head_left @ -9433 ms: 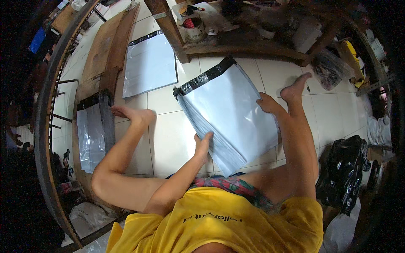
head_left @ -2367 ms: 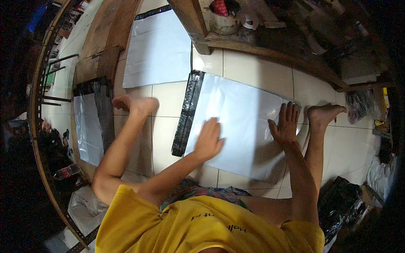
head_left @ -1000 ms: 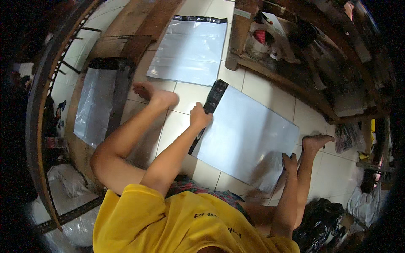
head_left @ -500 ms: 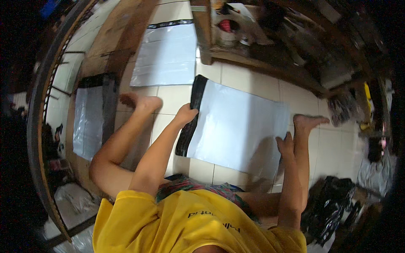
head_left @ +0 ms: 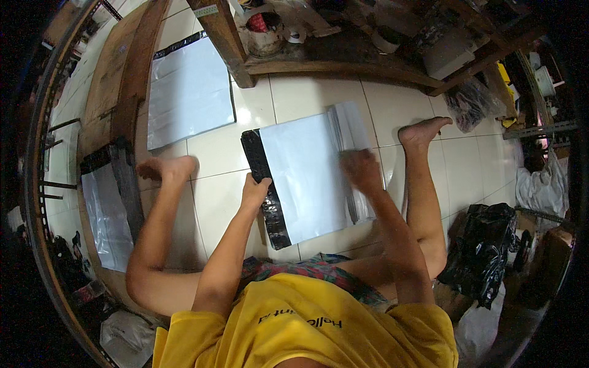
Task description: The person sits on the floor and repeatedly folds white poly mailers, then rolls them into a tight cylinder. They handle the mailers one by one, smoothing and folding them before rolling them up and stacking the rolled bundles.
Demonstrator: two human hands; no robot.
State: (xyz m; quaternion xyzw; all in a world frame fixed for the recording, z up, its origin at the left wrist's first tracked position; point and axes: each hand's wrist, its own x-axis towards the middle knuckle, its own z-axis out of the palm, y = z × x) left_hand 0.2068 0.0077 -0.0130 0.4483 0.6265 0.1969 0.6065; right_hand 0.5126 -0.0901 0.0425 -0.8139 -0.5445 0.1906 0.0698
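Between my spread legs lies a stack of white plastic mailing bags (head_left: 300, 178), with a black strip (head_left: 261, 172) along its left side. My left hand (head_left: 254, 191) is closed on that black edge, thumb on top. Over the right part of the stack is my right hand (head_left: 362, 172), smeared by motion, so its grip is unclear. Beside it the bags' right edge (head_left: 350, 129) shows several layered folds or fanned sheets. A second stack of white mailing bags (head_left: 190, 92) lies flat on the floor at the upper left, its black edge at the far end.
More white and black bags (head_left: 107, 208) lie on a wooden board at the left. A low wooden bench (head_left: 325, 70) crosses the far side, holding a pot (head_left: 264, 37). Crumpled black plastic (head_left: 481, 245) and a clear plastic bag (head_left: 469, 104) sit at the right, beside metal shelving (head_left: 543, 132).
The stack between my legs has turned, its right side swinging away from me. My right hand has moved from its near right corner inward over the bags. The view has shifted right.
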